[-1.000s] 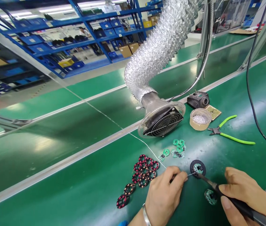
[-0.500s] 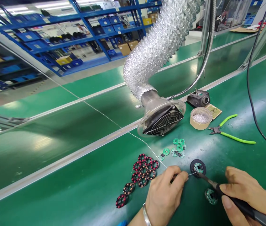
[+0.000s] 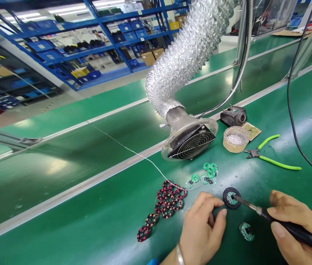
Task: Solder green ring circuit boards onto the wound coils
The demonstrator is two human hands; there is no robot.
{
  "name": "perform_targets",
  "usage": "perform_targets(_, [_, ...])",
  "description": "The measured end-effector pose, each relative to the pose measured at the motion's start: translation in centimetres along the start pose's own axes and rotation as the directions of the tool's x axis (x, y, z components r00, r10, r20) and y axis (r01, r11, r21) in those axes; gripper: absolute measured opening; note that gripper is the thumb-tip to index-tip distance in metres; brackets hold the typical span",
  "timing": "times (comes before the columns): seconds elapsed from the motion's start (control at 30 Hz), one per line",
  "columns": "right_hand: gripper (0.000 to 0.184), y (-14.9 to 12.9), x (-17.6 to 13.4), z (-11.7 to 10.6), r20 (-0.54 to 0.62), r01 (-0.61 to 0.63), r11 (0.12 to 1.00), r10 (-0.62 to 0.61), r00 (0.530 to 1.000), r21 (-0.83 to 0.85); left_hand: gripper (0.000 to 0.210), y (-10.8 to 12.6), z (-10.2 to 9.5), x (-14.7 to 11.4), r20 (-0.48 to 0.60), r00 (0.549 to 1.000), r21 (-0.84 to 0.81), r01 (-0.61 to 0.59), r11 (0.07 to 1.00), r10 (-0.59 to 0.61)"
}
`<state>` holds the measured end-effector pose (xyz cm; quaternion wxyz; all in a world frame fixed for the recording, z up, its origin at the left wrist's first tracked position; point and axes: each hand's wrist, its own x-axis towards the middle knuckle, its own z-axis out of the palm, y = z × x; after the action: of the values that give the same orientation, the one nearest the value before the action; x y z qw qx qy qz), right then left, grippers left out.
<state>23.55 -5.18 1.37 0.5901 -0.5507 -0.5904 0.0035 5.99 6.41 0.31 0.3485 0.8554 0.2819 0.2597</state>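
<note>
Soldering iron (image 3: 258,210), metal-shafted, slants tip-first at the round board (image 3: 229,200) from its right; our right fingers (image 3: 287,213) grip its smooth handle (image 3: 296,228), our left fingers (image 3: 213,202), parted, curl left of the board.

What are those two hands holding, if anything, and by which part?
The right hand holds the soldering iron by its black handle. The left hand, beside the black ring, holds nothing visible.

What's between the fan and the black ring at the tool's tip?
In the head view, small green boards lie between the fan and the black ring.
</note>
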Motion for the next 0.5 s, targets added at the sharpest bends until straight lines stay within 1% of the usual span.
perform_targets(0.1, [0.023,-0.5,0.8,0.0,0.084,-0.019,0.998,0.024,0.996,-0.065,0.011,0.5,0.9,0.4,0.034,0.996,-0.058,0.084,0.995,-0.082])
perform_targets(0.17, [0.022,-0.8,1.2,0.2,0.101,-0.004,0.998,0.01,0.995,-0.069,0.012,0.6,1.1,0.6,0.045,0.993,-0.059,0.115,0.992,-0.112])
perform_targets(0.23, [0.021,-1.1,1.6,0.4,0.098,0.01,0.997,-0.002,0.995,-0.078,0.012,0.5,0.8,0.7,0.049,0.994,-0.039,0.104,0.994,-0.102])
perform_targets(0.27, [0.02,-1.2,1.7,0.4,0.09,0.009,0.996,-0.001,0.996,-0.093,0.012,0.4,0.4,0.8,0.035,0.997,-0.006,0.075,0.997,-0.074])
perform_targets(0.33, [0.019,-1.2,1.8,0.4,0.069,-0.011,0.99,0.021,0.997,-0.139,0.012,-0.1,-0.9,1.2,-0.027,0.999,0.142,-0.016,0.99,0.02])
perform_targets(0.4, [0.018,-1.2,1.9,0.3,0.069,-0.019,0.985,0.031,0.997,-0.17,0.013,-0.8,-2.6,1.7,-0.072,0.992,0.38,-0.073,0.922,0.108])
perform_targets(0.43, [0.018,-1.1,2.0,0.2,0.065,-0.021,0.984,0.033,0.997,-0.179,0.015,-1.2,-3.5,2.0,-0.061,0.993,0.486,-0.062,0.872,0.104])
perform_targets(0.5, [0.018,-0.8,1.9,0.0,0.06,-0.021,0.983,0.032,0.998,-0.182,0.011,-2.1,-5.1,2.5,0.02,0.999,0.625,-0.048,0.779,0.045])
